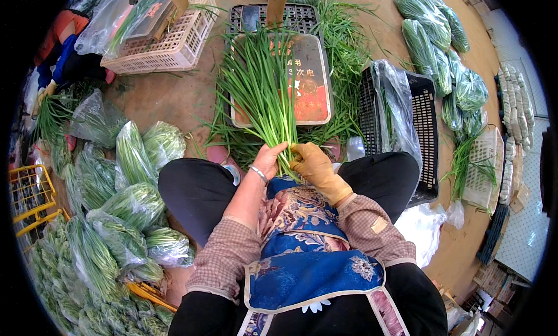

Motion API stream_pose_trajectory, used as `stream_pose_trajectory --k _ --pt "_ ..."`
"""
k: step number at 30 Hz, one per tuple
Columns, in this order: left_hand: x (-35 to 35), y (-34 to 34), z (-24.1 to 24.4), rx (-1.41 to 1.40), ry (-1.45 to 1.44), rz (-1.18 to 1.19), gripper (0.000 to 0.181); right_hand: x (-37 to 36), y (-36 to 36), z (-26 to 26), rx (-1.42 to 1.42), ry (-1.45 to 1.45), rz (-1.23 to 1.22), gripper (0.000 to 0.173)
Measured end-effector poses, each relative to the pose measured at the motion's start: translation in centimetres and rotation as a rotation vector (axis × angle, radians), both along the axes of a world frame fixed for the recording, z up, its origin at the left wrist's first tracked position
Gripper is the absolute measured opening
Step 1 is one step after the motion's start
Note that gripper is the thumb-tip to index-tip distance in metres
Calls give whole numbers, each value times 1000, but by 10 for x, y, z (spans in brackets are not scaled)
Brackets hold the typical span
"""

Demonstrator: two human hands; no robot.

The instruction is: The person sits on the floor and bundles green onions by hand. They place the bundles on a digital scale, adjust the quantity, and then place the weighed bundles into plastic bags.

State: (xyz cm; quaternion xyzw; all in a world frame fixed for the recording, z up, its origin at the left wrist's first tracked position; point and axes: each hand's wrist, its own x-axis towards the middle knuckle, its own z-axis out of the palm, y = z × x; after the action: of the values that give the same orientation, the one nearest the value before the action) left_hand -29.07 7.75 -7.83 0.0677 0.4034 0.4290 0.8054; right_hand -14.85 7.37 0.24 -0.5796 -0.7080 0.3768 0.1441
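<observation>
A bunch of long green leaves, probably Chinese chives (261, 87), lies fanned out away from me with its pale stem ends near my lap. My bare left hand (267, 159), with a silver bangle at the wrist, is closed around the stems from the left. On the other side my right hand (311, 166), in a tan rubber glove, pinches stems at the lower end of the bunch. The leaves rest on a printed flat tray or lid (311, 92) bearing writing. A dark plastic crate (301, 18) supports it, with a phone (250, 18) on top.
Loose leaves (344, 53) heap right of the crate. A black crate with a plastic bag (399, 105) stands at my right knee. Bagged greens (130, 205) crowd the left; more bags (429, 26) lie upper right. Another person (65, 44) handles greens near a pale crate (174, 48).
</observation>
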Motion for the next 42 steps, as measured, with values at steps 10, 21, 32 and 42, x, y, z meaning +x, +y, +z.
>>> stream_pose_trajectory --k 10,21,32,42 --pt "8 -4 -9 40 112 -26 25 -9 -9 -31 108 -200 44 16" --pt "2 2 -4 -12 -38 -47 24 26 -15 -20 -313 331 -330 17" --pt "-2 3 7 -80 -45 -27 25 62 -6 -73 -28 179 -160 17" --pt "2 4 14 -47 74 -50 24 56 -6 -85 -190 213 -247 31"
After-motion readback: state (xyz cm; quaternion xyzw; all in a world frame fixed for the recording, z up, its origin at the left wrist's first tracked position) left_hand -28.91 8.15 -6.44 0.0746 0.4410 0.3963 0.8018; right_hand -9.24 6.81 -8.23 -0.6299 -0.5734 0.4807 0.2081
